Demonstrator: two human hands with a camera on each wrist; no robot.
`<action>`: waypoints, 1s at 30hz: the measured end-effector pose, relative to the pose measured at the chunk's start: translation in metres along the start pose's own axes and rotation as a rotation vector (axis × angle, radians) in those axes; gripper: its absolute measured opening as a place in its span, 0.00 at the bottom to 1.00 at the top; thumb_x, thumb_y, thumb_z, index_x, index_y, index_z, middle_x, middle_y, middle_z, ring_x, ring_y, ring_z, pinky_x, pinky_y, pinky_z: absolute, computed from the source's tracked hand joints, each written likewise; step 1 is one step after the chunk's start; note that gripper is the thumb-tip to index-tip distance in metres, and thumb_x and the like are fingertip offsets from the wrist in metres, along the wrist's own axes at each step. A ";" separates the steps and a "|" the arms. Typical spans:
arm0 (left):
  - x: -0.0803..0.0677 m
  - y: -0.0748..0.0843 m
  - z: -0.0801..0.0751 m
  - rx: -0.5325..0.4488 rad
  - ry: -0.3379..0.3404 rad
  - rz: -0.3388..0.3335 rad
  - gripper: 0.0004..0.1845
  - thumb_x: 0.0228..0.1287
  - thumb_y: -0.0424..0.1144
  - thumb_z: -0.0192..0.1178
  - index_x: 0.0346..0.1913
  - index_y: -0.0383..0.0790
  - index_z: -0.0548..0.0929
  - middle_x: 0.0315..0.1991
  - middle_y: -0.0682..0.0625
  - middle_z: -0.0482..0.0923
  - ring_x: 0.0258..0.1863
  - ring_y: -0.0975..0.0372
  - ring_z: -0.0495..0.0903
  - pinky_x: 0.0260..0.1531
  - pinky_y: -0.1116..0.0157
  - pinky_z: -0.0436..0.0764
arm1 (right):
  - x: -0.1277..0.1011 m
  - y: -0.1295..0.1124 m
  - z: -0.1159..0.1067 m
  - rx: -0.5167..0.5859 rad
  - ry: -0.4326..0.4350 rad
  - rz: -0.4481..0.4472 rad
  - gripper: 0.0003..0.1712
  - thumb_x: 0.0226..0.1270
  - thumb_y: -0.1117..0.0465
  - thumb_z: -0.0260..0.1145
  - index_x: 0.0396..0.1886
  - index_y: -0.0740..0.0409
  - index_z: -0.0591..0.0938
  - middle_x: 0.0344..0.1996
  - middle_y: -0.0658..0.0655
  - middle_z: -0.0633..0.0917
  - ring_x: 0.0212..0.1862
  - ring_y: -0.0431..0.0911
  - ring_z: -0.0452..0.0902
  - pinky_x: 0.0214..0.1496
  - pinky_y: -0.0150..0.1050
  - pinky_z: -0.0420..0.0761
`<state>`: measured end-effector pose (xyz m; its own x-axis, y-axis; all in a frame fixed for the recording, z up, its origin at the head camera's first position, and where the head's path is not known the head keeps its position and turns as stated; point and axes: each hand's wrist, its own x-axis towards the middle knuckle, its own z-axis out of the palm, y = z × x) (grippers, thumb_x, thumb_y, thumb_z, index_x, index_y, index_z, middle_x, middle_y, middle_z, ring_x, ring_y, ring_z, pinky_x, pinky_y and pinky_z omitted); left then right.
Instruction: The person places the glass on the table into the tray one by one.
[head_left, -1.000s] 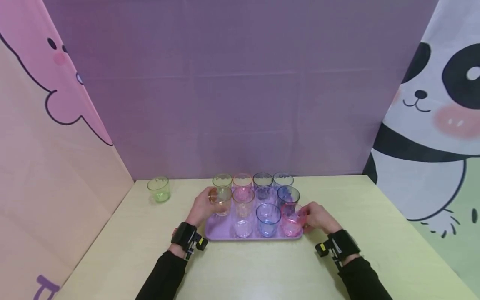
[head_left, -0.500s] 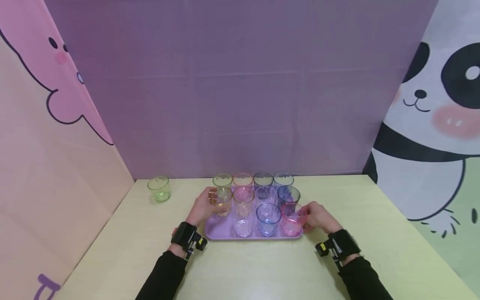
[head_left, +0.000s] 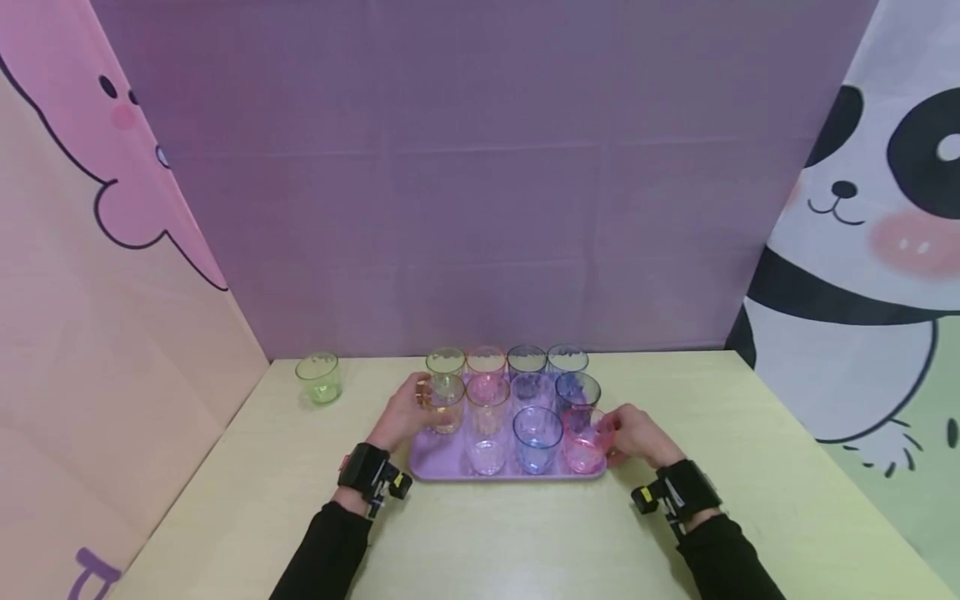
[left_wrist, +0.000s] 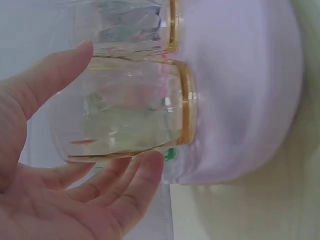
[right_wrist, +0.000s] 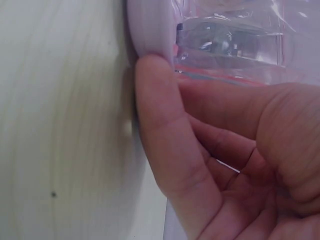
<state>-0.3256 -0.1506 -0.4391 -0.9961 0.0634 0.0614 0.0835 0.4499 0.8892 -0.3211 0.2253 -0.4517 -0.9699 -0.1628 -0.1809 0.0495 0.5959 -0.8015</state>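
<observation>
A lilac tray [head_left: 433,457] carries rows of tinted glasses. My left hand [head_left: 407,415] is around an amber glass [head_left: 446,407] at the tray's left side. In the left wrist view its thumb lies along one side of that glass [left_wrist: 130,110], with bent fingers [left_wrist: 145,172] along the other. My right hand [head_left: 637,433] is at the tray's front right corner, beside a pink glass [head_left: 585,442]. In the right wrist view a fingertip [right_wrist: 155,70] presses the tray's outer edge [right_wrist: 150,27]. The thumb lies just inside, its tip hidden.
A green glass [head_left: 320,385] stands alone on the pale table [head_left: 525,542] at the back left. A blue-rimmed glass [head_left: 537,442] stands beside the pink one. A purple cloth [head_left: 480,208] hangs behind, with printed cloths at both sides.
The left wrist has shifted very slightly left, the hand staying around the amber glass. My right hand, the tray and the other glasses have not visibly moved.
</observation>
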 end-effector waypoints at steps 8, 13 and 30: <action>-0.001 0.004 -0.012 -0.001 -0.043 0.020 0.52 0.38 0.47 0.74 0.66 0.36 0.57 0.58 0.38 0.66 0.56 0.47 0.68 0.51 0.49 0.71 | 0.001 0.000 0.001 0.015 0.014 -0.010 0.15 0.47 0.79 0.60 0.38 0.71 0.81 0.28 0.60 0.81 0.23 0.49 0.78 0.26 0.40 0.82; -0.002 0.008 -0.023 0.012 -0.017 -0.003 0.49 0.45 0.53 0.69 0.67 0.36 0.57 0.62 0.36 0.61 0.60 0.45 0.63 0.55 0.48 0.67 | 0.002 0.001 0.001 0.010 0.008 -0.015 0.16 0.46 0.79 0.60 0.38 0.71 0.81 0.30 0.60 0.82 0.23 0.49 0.78 0.26 0.40 0.82; -0.001 -0.010 -0.074 -0.110 0.577 -0.054 0.34 0.52 0.44 0.66 0.60 0.33 0.66 0.53 0.38 0.69 0.52 0.48 0.68 0.48 0.51 0.71 | 0.001 0.000 0.001 0.014 0.012 -0.001 0.14 0.47 0.78 0.61 0.37 0.71 0.81 0.27 0.59 0.81 0.23 0.48 0.78 0.26 0.40 0.82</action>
<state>-0.3273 -0.2206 -0.4145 -0.8561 -0.4656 0.2245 0.0597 0.3424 0.9376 -0.3220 0.2243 -0.4524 -0.9729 -0.1537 -0.1726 0.0513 0.5845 -0.8098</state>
